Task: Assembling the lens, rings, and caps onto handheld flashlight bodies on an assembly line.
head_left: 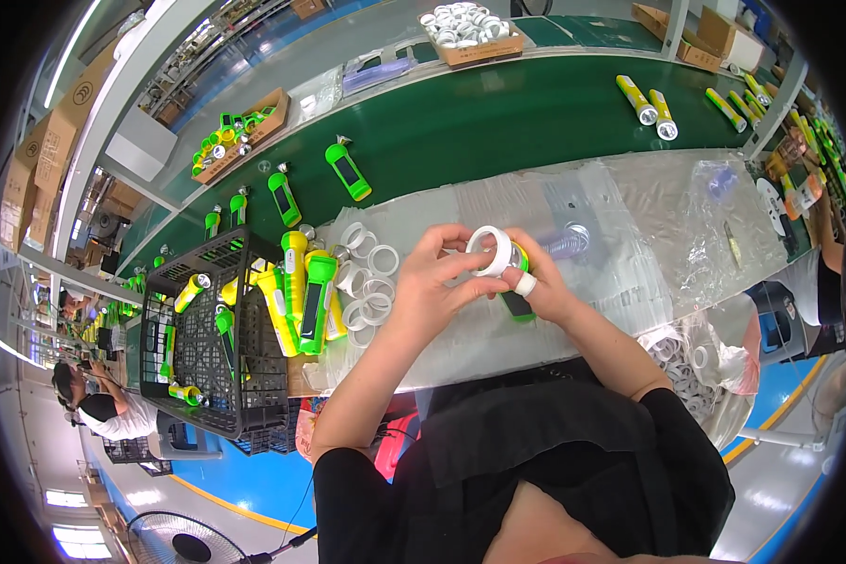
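Between the thumb and fingers of my left hand (434, 277) is a white plastic ring (480, 265), its opening showing. My right hand (547, 287) is closed around a green-and-yellow flashlight (517, 305), mostly hidden by my fingers; a white wrap circles one finger. The ring sits right by the flashlight's upper end, and I cannot tell whether it is on it. To the left of my hands, loose white rings (383, 259) lie scattered on the plastic-covered worktop (423, 362). Beside them several yellow-and-green flashlights (318, 301) lie in a pile.
A black crate (254, 376) with flashlights stands at left. Beyond the worktop runs a green belt (498, 113) carrying flashlights (348, 172). A box of white rings (479, 52) and a carton of flashlight parts (263, 132) stand along its far side. A bag of rings (724, 376) hangs at right.
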A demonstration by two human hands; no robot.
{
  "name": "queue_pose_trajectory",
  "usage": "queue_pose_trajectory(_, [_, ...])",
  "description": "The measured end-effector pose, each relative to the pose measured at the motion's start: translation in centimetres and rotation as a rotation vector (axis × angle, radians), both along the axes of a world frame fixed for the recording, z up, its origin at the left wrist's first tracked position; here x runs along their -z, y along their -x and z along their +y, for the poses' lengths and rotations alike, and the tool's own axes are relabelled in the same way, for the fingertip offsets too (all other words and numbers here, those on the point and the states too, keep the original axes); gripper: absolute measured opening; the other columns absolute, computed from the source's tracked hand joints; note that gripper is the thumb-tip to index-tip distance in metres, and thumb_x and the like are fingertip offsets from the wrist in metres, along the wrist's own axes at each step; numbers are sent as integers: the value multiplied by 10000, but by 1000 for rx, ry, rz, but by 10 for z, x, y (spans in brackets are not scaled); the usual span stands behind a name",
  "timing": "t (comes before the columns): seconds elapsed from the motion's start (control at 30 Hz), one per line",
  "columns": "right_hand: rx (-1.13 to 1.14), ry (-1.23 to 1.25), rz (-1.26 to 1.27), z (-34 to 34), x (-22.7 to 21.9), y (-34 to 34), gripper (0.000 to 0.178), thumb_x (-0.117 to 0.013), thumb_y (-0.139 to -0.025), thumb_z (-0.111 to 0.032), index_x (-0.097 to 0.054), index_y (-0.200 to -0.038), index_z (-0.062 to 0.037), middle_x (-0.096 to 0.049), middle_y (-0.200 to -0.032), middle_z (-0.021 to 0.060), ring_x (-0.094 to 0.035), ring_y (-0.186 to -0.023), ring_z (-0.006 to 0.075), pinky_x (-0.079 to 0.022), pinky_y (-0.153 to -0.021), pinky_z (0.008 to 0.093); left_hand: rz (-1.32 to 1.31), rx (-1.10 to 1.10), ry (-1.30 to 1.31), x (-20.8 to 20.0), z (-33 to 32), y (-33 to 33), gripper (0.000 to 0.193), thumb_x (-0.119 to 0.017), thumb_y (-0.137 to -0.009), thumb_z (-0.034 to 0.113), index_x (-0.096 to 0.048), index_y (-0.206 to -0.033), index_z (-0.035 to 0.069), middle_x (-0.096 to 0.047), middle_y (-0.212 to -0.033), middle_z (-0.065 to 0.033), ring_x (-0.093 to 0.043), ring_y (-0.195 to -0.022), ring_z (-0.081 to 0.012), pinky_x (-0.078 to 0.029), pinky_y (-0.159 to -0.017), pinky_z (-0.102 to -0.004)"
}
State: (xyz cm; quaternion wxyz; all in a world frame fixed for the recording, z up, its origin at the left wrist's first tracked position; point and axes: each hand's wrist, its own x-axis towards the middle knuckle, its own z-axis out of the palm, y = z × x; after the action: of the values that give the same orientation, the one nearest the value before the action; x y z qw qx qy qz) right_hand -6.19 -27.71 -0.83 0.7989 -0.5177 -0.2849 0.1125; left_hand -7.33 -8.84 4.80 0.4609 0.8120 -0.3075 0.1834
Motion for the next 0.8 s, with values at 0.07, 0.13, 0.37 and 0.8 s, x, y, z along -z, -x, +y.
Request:
queue_pose_trajectory(0.07, [120, -13, -62, 3, -1, 0, 480, -621, -933, -233, -436, -1338, -53, -585, -1092, 74, -587, -954, 160, -502, -808, 317, -4, 10, -10, -1, -1, -1, 387, -868, -635, 216, -736, -984, 114, -570, -1074, -78, -595, -901, -213, -536, -721, -324])
queue_pose_trajectory(0.13, [246, -23, -124, 0, -1, -3, 513, -639, -925, -241, -439, -1360, -57, -592, -1129, 84, -588, -1023, 187, -494, -868, 338, -8, 26, -18, -4, -2, -1, 387, -870, -632, 218, -735, -978, 109, -566, -1069, -74, -593, -904, -210, -535, -722, -324])
queue_pose_trajectory(0.37, [370, 564, -679, -63, -65, -18, 426, -818, -749, -188, -573, -1074, -62, -644, -1053, 82, -637, -973, 249, -510, -813, 338, -13, 94, -145, -14, -21, -2, 483, -881, -628, 192, -657, -1046, 100, -584, -1073, -94, -613, -926, -240, -530, -739, -336])
queue_pose_trajectory(0.8, [152, 1348, -745, -56, -122, -22, 485, -757, -706, -420, -592, -886, -1, -630, -804, 148, -631, -755, 345, -489, -648, 437, 32, 92, -9, 10, -52, -11, 412, -856, -684, 143, -533, -931, 75, -684, -898, -81, -662, -768, -218, -531, -669, -328])
